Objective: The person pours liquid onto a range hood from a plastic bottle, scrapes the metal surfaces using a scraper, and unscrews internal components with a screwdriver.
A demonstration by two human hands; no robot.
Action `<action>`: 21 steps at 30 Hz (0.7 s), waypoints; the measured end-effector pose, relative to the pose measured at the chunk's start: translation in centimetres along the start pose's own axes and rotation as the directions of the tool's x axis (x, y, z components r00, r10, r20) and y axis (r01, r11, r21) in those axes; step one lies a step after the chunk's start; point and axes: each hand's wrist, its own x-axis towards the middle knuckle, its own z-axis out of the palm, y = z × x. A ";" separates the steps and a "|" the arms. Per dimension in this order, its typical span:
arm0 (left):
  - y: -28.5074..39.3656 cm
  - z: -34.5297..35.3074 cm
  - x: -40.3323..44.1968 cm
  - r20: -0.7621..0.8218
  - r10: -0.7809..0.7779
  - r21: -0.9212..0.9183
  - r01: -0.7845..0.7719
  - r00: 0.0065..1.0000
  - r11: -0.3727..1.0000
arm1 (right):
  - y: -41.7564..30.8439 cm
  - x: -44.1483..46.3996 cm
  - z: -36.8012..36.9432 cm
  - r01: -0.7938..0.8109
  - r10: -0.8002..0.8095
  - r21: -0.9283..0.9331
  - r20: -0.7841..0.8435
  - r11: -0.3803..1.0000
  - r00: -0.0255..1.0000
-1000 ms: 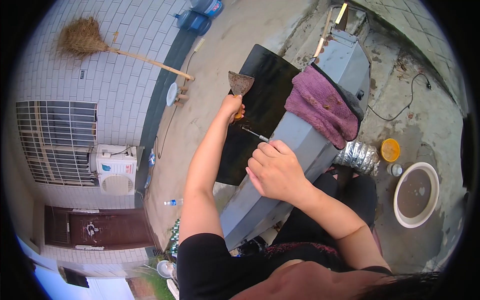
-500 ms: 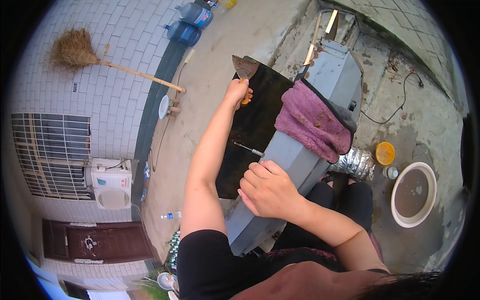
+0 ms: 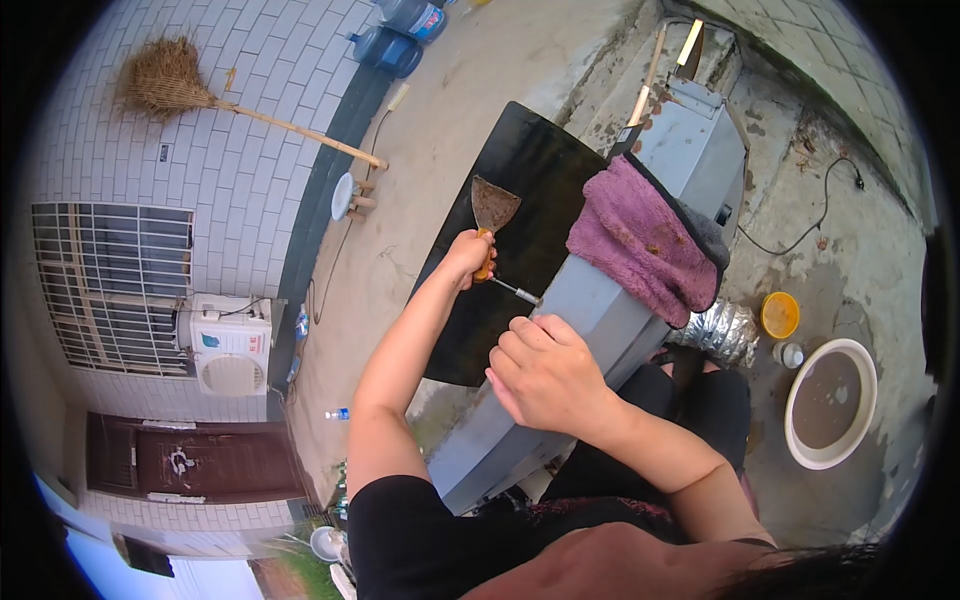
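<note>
My left hand is wrapped round the orange handle of a scraper, whose wide blade is coated in brown grime. Behind the blade lies a dark glossy panel, joined by a thin metal strut to a long grey metal housing, which looks like a range hood. Over the near edge of the housing, my right hand is closed with curled fingers; its palm is hidden, and I cannot see what is inside. Further along, a soiled purple cloth is draped across the housing.
On the right stand a white basin of murky water, a yellow tub and a small white-capped container. Foil ducting leaves the housing near my knees. A cord lies on the concrete. A broom leans at left.
My left hand has drawn the scraper back toward me, so its blade is now over the middle of the dark panel. The whole view has shifted slightly; my right hand stays at the housing, still closed.
</note>
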 end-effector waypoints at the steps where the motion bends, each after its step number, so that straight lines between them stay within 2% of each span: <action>1: 1.1 0.6 0.7 0.000 -0.001 -0.009 0.001 1.000 1.000 | 0.0 0.0 0.0 0.004 -0.004 0.002 -0.006 1.000 1.000; 7: 7.3 3.5 4.8 0.027 0.038 -0.001 -0.038 0.999 0.999 | 0.3 -0.2 0.2 0.015 -0.015 -0.005 -0.017 1.000 1.000; 14: 10.8 6.2 7.2 0.045 0.245 -0.057 -0.242 0.969 0.969 | 0.4 -0.2 0.2 0.025 -0.025 0.012 -0.026 1.000 0.999; 18: 7.6 3.9 1.1 0.144 0.226 -0.081 -0.216 0.963 0.973 | 0.4 -0.1 0.0 0.024 -0.024 0.001 -0.039 1.000 0.999; 21: 2.1 0.7 -2.6 0.173 0.119 -0.071 -0.108 0.978 0.992 | 0.4 -0.3 0.3 0.023 -0.023 0.005 -0.047 1.000 0.999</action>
